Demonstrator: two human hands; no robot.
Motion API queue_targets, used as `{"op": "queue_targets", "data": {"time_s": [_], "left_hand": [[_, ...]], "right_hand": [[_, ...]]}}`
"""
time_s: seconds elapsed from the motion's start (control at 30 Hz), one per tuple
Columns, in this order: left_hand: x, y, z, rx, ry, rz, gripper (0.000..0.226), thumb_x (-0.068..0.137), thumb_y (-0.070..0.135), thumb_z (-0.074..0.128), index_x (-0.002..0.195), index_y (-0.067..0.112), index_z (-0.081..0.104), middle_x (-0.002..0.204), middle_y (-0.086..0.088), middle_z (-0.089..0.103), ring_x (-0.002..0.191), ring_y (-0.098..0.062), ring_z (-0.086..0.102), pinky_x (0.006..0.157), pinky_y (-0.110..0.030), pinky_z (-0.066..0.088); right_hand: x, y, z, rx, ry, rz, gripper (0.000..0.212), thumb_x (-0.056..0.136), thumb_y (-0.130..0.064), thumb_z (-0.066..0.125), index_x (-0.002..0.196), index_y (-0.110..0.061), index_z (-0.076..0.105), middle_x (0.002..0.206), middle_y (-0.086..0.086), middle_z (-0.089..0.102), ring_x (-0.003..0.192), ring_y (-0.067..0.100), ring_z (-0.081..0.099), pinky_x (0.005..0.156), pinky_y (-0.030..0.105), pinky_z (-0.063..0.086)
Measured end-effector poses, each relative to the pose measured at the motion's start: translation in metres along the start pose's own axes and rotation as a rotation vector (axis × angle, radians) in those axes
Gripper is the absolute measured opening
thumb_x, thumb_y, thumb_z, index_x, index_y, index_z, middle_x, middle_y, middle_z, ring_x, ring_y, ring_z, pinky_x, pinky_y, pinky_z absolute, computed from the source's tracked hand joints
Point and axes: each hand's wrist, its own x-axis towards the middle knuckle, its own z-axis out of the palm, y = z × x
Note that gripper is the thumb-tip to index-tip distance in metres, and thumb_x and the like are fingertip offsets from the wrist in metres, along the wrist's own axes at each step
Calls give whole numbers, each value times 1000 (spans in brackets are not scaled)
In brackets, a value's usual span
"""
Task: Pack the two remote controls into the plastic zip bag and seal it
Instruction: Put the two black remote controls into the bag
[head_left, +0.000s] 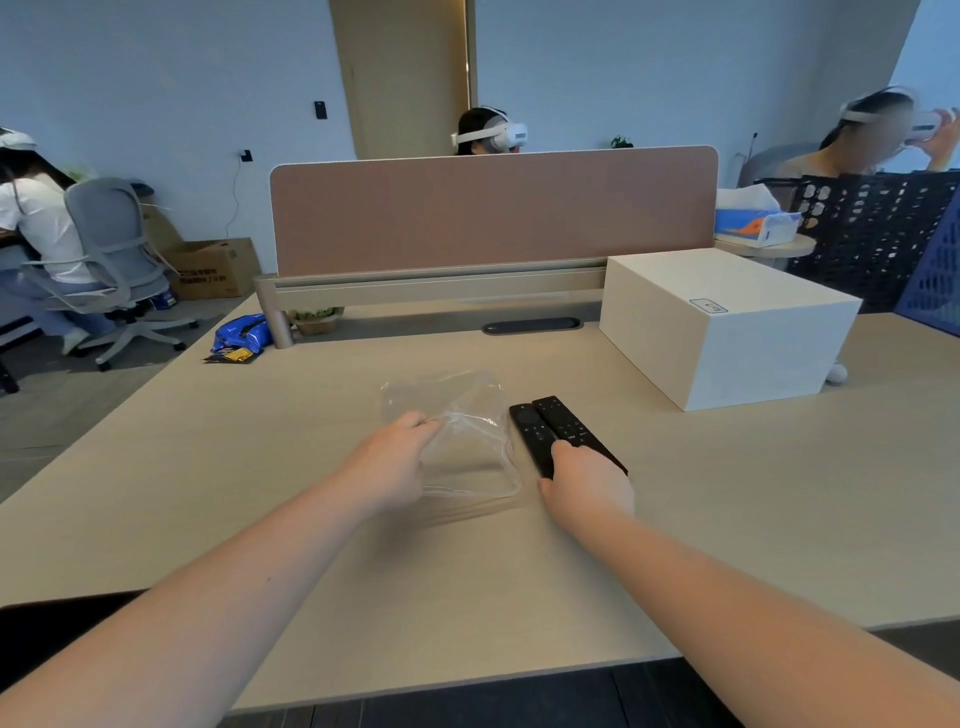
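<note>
The left hand (396, 457) pinches the near left edge of a clear plastic bag (462, 441) lying flat on a pale desk (260, 493). The right hand (584, 480) closes around the near ends of two black remotes (550, 428), side by side just right of the bag. This looks like the pick-up step. Next, the bag's mouth must be opened so the remotes can slide in.

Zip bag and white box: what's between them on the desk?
In the head view, the two remote controls lie side by side between the zip bag and the white box; the right hand rests on their near ends.
</note>
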Motion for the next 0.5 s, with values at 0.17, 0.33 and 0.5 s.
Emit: {"op": "queue_targets", "data": {"time_s": [0.17, 0.33, 0.5], "left_hand": [[1, 0, 0, 3, 30, -28, 51, 88, 5, 43, 138, 13, 34, 138, -5, 41, 119, -29, 48, 94, -39, 46], [2, 3, -3, -63, -31, -24, 57, 85, -1, 41, 140, 10, 31, 143, -8, 36, 127, -28, 41, 103, -33, 38], [4, 11, -3, -65, 105, -119, 42, 89, 12, 54, 130, 11, 45, 137, -10, 49, 124, -28, 46, 100, -34, 39]], "right_hand": [[8, 1, -1, 133, 57, 56, 3, 90, -12, 45, 87, -10, 45, 90, 10, 60, 75, 28, 46, 61, 29, 37], [11, 4, -7, 335, 181, 80, 16, 90, -18, 47, 91, -6, 57, 80, 9, 59, 70, 28, 52, 59, 30, 42], [-2, -2, -27, 611, 318, 4, 23, 91, -21, 55, 110, -12, 64, 93, 9, 69, 86, 25, 63, 75, 33, 51]]}}
